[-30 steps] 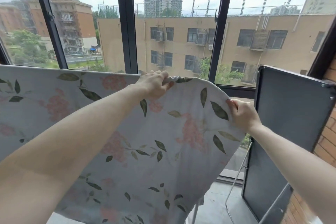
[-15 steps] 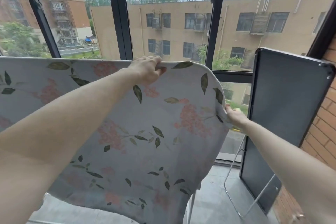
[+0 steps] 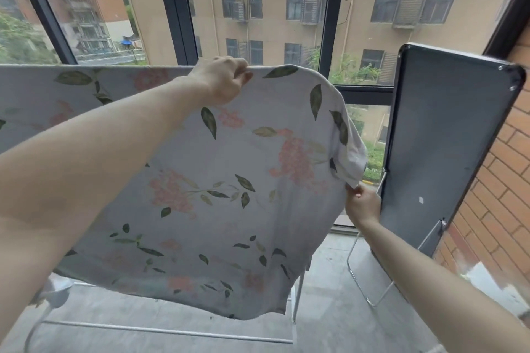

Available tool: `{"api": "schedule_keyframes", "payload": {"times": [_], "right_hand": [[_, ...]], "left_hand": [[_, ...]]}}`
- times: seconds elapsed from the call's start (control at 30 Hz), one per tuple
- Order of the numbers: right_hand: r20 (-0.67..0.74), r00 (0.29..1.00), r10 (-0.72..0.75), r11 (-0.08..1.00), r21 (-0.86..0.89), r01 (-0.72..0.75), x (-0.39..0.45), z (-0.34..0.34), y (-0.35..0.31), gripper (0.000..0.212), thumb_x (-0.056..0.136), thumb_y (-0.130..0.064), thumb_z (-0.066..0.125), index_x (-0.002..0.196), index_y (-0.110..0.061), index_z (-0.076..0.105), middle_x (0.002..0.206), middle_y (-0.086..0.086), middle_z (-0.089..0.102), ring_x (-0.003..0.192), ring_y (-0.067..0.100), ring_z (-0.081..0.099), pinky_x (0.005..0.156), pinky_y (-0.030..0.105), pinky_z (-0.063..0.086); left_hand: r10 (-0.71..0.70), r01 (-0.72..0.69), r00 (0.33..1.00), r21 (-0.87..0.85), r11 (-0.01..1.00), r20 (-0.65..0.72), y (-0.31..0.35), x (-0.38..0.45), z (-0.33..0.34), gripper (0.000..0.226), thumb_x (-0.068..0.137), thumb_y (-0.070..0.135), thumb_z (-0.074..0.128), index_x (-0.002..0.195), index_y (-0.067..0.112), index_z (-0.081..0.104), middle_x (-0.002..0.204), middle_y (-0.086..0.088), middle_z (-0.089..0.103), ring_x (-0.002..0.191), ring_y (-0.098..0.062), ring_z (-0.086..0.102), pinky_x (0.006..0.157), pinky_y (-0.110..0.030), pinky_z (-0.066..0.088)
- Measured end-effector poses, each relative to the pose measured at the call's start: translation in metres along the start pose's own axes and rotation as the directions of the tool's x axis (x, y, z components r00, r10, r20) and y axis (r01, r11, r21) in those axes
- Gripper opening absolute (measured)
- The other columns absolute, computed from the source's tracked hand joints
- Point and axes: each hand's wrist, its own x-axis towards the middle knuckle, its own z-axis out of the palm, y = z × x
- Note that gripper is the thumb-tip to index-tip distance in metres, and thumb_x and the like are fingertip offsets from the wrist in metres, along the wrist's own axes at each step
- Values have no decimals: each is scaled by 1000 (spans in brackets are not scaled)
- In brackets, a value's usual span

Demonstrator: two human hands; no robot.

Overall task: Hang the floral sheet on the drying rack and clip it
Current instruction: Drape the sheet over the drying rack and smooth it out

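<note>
Spreading the pale cotton sheet printed with pink blossoms and green leaves [image 3: 218,180] flat along the top of the white metal-tube drying rack [image 3: 296,298] looks like the step in hand, with clipping yet to come. The left hand [image 3: 220,80] is curled over the sheet's top fold, gripping it where it drapes across what must be the rack's upper rail, hidden under the cloth. The right hand [image 3: 362,203], lower and off to the side, pinches the loose end edge of the sheet between fingertips and thumb.

To do this well, the left hand should probably hold the fold firm while the right draws the bunched end outward and down, away from the left, so the crumpled corner just above the right hand opens out. Even overhang on both sides would guard against slipping. No clips are visible.

A dark folded panel with a metal frame [image 3: 447,146] stands just beyond the right hand.
</note>
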Motion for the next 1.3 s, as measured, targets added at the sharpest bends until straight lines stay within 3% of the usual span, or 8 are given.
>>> {"api": "schedule_keyframes", "payload": {"times": [0.23,0.43,0.63,0.77,0.87,1.0,1.2,1.3], "right_hand": [[-310,933,-183,974,71,215,69,-69,-62,18,88,-16,61,100,-16,73,89,6,73,82,25,64,68,30,43],[169,970,175,912,-399,-95,101,-87,-67,26,97,-30,58,88,-9,70,97,16,76,73,27,70,57,31,56],[287,940,187,982,-72,-174,89,-71,-44,16,96,-22,60,108,-22,71,116,6,74,100,24,72,85,45,63],[94,994,58,954,289,-83,71,-68,-95,50,91,-30,51,141,-27,52,133,-3,62,121,21,60,108,49,49],[-96,983,-154,946,274,175,57,-71,-154,61,97,-35,46,156,-34,33,154,-8,43,140,17,42,117,43,33],[-11,877,-480,876,57,480,46,-64,-205,46,105,-42,46,151,-35,46,158,-7,42,147,16,34,116,38,27],[261,911,-320,913,-170,370,50,-48,-213,42,107,-53,32,108,-22,60,100,7,68,97,34,61,82,44,48],[128,900,-416,887,-160,433,41,-35,-237,24,102,-39,43,113,-24,59,121,10,64,107,32,55,96,46,41]], "left_hand": [[-12,5,998,-112,994,-58,-1,-3,-4,39,107,46,37,122,35,71,113,-7,72,107,-34,61,94,-46,51],[-9,9,1000,-33,999,-18,7,-1,1,41,109,48,33,117,26,66,116,-9,67,98,-30,54,86,-41,41],[-53,53,998,5,999,-37,-1,1,3,35,109,46,30,94,24,53,98,-4,58,90,-26,48,82,-40,34],[-63,64,998,-39,997,21,3,1,3,35,110,46,30,96,24,54,90,2,51,93,-27,48,89,-43,36],[-32,32,999,-75,997,-8,8,2,0,38,109,46,31,124,25,59,122,-5,61,116,-31,54,98,-45,37],[-11,6,999,-94,996,-51,15,3,5,33,108,45,35,117,25,59,120,-5,64,109,-31,57,92,-43,38],[-59,50,994,-93,994,-97,-7,-11,8,40,106,50,37,132,25,55,136,-5,53,129,-32,46,111,-47,30],[-210,187,944,-114,976,-253,-51,-25,11,47,104,55,39,139,26,52,143,-4,46,138,-31,38,119,-48,22]]}}
